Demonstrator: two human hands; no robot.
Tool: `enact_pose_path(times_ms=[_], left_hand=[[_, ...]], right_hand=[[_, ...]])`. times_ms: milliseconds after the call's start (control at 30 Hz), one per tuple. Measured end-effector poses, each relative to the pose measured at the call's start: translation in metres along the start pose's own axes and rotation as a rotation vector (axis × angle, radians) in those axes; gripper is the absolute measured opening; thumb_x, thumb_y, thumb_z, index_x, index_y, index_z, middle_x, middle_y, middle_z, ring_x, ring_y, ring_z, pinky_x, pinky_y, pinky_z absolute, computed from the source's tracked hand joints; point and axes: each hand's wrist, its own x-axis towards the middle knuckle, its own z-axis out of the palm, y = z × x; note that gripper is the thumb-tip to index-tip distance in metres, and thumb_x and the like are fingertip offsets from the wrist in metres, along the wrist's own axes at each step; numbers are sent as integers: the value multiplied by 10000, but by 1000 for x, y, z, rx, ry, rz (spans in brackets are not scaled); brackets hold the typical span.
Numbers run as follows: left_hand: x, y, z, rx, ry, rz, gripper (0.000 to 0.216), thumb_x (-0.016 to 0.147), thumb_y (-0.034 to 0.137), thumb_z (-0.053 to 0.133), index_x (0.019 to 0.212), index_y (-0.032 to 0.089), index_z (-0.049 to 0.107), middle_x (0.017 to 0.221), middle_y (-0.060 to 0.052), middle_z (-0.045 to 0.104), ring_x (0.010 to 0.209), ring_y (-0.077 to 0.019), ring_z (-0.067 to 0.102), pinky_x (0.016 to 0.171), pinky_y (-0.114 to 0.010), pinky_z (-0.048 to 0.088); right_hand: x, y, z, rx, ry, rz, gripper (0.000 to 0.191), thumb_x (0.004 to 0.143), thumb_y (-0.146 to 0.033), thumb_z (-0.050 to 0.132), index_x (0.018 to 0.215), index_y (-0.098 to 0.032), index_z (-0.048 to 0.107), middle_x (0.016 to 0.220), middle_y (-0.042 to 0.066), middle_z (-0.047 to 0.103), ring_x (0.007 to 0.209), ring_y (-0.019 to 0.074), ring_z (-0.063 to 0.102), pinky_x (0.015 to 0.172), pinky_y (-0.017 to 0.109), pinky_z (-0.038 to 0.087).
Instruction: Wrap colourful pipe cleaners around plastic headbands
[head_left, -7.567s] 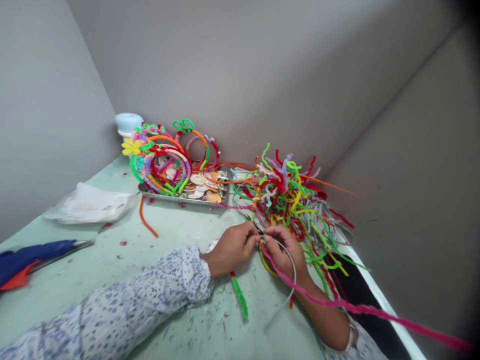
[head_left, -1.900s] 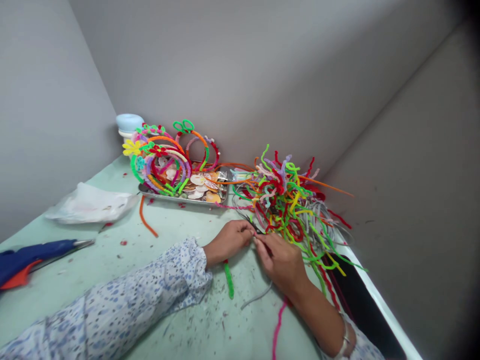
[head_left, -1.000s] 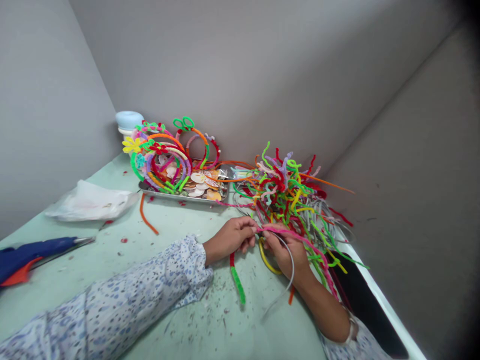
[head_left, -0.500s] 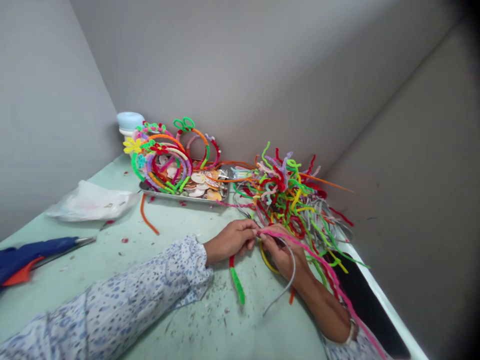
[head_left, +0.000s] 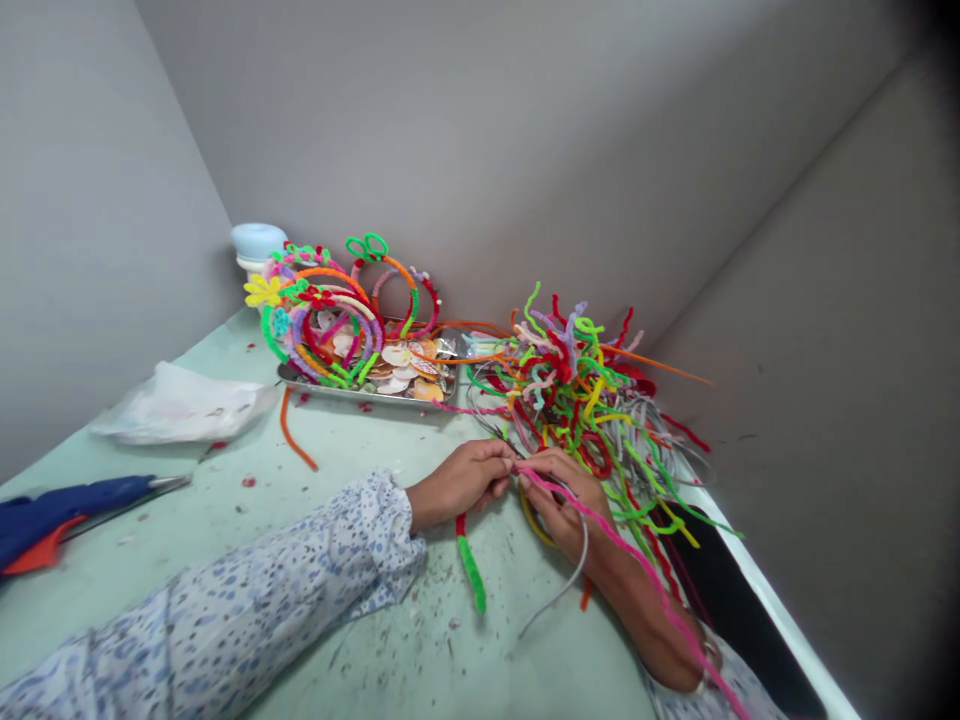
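My left hand (head_left: 461,481) and my right hand (head_left: 562,495) meet at the fingertips on the pale green table (head_left: 225,520). Both are closed on a thin grey headband (head_left: 570,570) whose end curves toward me. A long pink pipe cleaner (head_left: 637,575) runs from the pinch over my right wrist toward the lower right. A green and red wrapped stretch (head_left: 471,565) pokes out under my left hand. A yellow pipe cleaner (head_left: 531,520) curls under my right palm.
A heap of coloured pipe cleaners (head_left: 577,390) lies just behind my hands. Farther back a metal tray (head_left: 360,395) carries finished headbands (head_left: 322,310) and paper shapes. A blue glue gun (head_left: 67,505), a plastic bag (head_left: 180,405) and an orange pipe cleaner (head_left: 289,435) lie left.
Over the last second the pink pipe cleaner's free end has swung down across my right forearm. Both hands have stayed pinched together at the same spot.
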Motion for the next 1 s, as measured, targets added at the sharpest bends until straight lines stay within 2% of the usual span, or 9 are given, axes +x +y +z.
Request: enact_pose_path(times_ms=[267, 500, 667, 1000], left_hand=[[1, -2, -1, 33, -26, 38, 109, 796, 236, 408, 791, 161, 488, 541, 51, 444, 384, -53, 357, 383, -175, 276], [-1, 0, 0, 49, 0, 41, 245, 846, 380, 420, 744, 162, 464, 566, 36, 475, 399, -50, 385, 395, -170, 299], [0, 0, 0, 71, 13, 54, 301, 839, 440, 452, 732, 159, 469, 558, 40, 471, 408, -50, 388, 408, -172, 308], [-2, 3, 0, 101, 12, 50, 302, 825, 449, 480, 780, 152, 506, 573, 41, 476, 425, -55, 410, 419, -177, 334]], right_hand=[[-4, 0, 0, 29, -14, 34, 184, 853, -249, 492, 925, -233, 661, 866, 52, 627, 798, 190, 588, 728, 323, 476], [-5, -4, 0, -2, 4, 141, 149, 846, -272, 513, 914, -217, 634, 769, 24, 620, 683, 168, 575, 650, 288, 454], [-5, -10, 0, -12, 41, 206, 104, 818, -285, 555, 884, -218, 599, 766, 15, 643, 672, 163, 584, 604, 262, 440], [-7, 2, 7, 298, 110, 277, 211, 773, -369, 610, 910, -212, 572, 706, 2, 608, 591, 144, 556, 531, 254, 442]])
